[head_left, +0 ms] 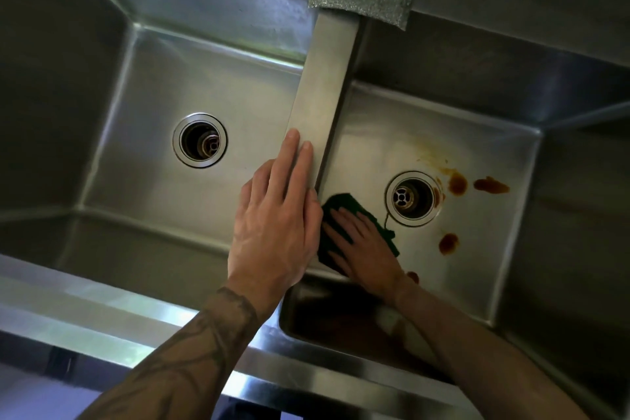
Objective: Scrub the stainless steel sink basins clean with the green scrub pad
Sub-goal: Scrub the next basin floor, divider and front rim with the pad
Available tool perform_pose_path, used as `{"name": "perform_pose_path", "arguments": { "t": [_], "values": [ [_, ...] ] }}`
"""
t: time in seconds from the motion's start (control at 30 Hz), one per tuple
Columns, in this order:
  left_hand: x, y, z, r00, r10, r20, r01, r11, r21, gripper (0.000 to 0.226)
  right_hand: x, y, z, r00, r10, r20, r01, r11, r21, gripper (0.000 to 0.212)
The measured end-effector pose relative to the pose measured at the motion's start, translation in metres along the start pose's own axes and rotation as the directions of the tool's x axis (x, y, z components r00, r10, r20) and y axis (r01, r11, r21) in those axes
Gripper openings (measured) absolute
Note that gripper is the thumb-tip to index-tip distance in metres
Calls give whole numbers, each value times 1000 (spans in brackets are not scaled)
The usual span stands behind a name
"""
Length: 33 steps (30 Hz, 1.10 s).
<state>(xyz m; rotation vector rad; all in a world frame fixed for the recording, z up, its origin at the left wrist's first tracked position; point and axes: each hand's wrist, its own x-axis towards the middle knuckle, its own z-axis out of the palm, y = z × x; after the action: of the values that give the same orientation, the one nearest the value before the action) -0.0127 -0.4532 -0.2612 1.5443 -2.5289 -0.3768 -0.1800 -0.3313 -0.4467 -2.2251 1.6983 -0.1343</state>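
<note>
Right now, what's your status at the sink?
Left hand flat on divider. Right hand presses green scrub pad in right basin. Brown stains beside drain.

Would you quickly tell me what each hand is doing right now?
Left hand: open, resting flat on the divider.
Right hand: open, pressing flat on the pad.

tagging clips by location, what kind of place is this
Probably a kitchen, perhaps a commercial one: a deep double steel sink, a green scrub pad under the right hand, and brown sauce-like stains by the drain.
</note>
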Motion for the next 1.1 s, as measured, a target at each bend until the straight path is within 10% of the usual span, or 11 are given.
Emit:
{"name": "perform_pose_path", "arguments": {
  "t": [0.23,0.5,0.7,0.97,1.1],
  "values": [
    [0,0,0,1000,11,-14,-11,1000,-6,56,59,14,-6,857,478,-191,-461,878,130,53],
    [1,4,-7,1000,-5,29,5,1000,-19,56,-26,24,5,979,-160,127,165,986,-24,58],
    [2,3,-8,1000,-10,30,11,1000,-27,56,10,-14,8,996,85,11,-86,995,51,58],
    [4,3,-9,998,-11,64,13,1000,-25,57,-39,28,8,938,-335,95,339,940,-33,53],
    [4,4,-9,998,-15,55,16,1000,-21,56,-6,29,4,992,-123,-16,123,992,-22,57]
  ]
}}
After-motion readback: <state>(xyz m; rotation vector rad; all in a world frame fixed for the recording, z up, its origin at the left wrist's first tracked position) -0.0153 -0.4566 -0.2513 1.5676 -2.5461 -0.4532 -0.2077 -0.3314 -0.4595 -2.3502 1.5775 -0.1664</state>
